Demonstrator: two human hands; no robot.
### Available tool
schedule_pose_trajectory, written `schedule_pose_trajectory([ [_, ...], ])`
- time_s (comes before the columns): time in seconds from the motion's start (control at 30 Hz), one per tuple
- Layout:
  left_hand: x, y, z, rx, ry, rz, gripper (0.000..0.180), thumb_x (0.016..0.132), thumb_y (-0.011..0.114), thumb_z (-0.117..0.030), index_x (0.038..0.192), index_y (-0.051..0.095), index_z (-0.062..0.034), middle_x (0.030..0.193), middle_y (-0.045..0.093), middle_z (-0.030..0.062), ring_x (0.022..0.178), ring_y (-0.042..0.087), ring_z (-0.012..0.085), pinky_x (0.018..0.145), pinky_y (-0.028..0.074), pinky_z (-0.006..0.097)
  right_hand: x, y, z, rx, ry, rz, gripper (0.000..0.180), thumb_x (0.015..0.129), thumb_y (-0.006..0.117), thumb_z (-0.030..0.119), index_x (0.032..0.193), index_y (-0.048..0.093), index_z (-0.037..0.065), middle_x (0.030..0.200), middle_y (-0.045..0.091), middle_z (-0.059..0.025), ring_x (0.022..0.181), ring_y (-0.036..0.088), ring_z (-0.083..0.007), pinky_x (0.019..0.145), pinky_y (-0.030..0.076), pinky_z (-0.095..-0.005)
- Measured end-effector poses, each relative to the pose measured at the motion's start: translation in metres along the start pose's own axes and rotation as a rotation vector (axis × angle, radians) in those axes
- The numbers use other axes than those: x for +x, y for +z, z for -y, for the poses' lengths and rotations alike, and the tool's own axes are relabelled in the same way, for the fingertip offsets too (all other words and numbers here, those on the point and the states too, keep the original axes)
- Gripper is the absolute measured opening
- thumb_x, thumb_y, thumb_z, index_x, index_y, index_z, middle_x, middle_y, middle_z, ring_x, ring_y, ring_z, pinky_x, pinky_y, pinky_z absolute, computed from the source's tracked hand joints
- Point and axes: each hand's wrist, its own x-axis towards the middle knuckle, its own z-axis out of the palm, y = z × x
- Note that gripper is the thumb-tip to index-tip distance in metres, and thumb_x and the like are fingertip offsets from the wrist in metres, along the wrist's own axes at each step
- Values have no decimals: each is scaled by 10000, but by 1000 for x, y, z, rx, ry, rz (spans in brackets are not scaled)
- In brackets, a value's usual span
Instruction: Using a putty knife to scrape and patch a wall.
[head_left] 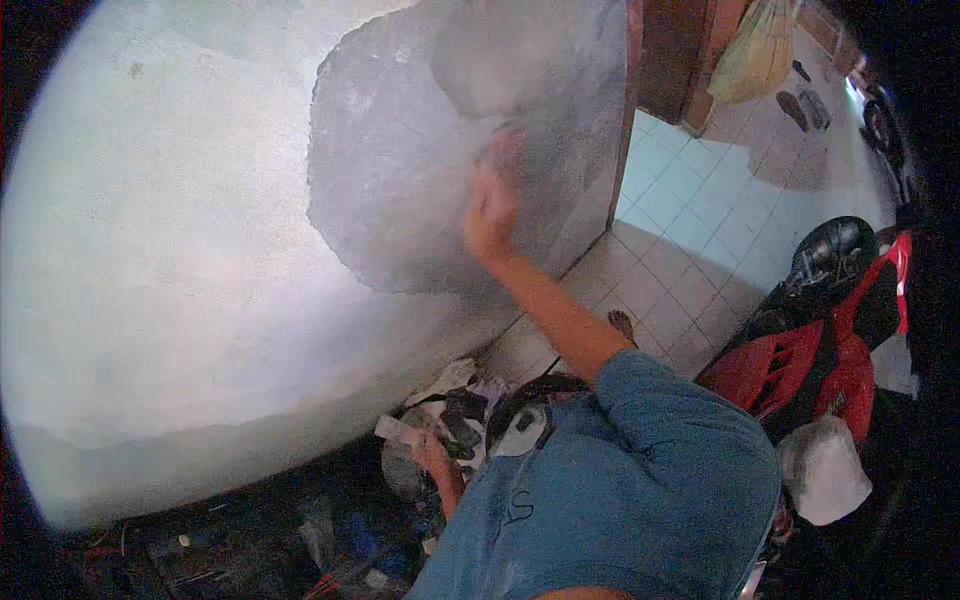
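My right hand [490,215] is raised against a large grey patch [375,170] on a pale wall [160,250]. Its fingers look curled and pressed toward the surface, but they are blurred, and whatever they may hold is hidden. A darker, rounded smear [495,60] marks the grey patch just above the fingertips. Lower down, beside my body, my left hand [432,455] is closed on a small whitish flat piece [396,430]. Behind that hand lies a jumble of cloths and dark items [465,415].
On the right stands a red and black motorcycle [790,365] with a whitish bundle [825,470] near it. Pale floor tiles [680,200] run toward a brown door frame [675,60]. A yellowish net bag [755,55] hangs there; sandals [803,108] lie beyond. Dark clutter [300,535] fills the lower left.
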Motion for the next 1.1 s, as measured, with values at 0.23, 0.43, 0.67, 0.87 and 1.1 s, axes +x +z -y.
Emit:
schedule_pose_trajectory([
  [0.23,53,-87,-139,-481,-682,118,237,907,600,-171,761,604,16,682,560,53,573,470,173,560,395,366,130,-42,-177,-194,339,-230,303,911,474,109,1116,600,-75,1213,585,-255,1166,525,-398,1048,368,-432],
  [0.43,-14,-61,-11,-677,-607,98,227,871,618,-118,703,534,9,690,574,55,540,404,135,508,336,374,8,2,-116,-241,458,-153,285,958,448,85,1133,590,-89,1086,640,-210,950,604,-280,855,461,-377],
  [0.67,22,-94,-76,-482,-341,156,222,853,666,-164,860,670,58,777,650,114,604,517,222,594,426,384,-46,-12,-38,-129,-302,130,342,901,472,50,1206,572,-70,1400,447,-250,1372,336,-396,1141,224,-471],
  [0.87,-16,-77,3,-368,-372,83,309,867,657,-193,920,639,110,899,663,143,714,565,252,654,449,400,44,-58,-174,-374,627,-366,300,914,485,75,1122,605,-105,1067,645,-258,977,620,-361,884,458,-385],
  [1.1,-63,-25,185,91,-1507,474,273,852,682,-156,944,632,96,903,642,143,806,555,254,742,438,426,-56,0,12,55,-191,149,318,873,492,18,1163,571,-86,1354,494,-247,1328,391,-393,1126,224,-492],
])
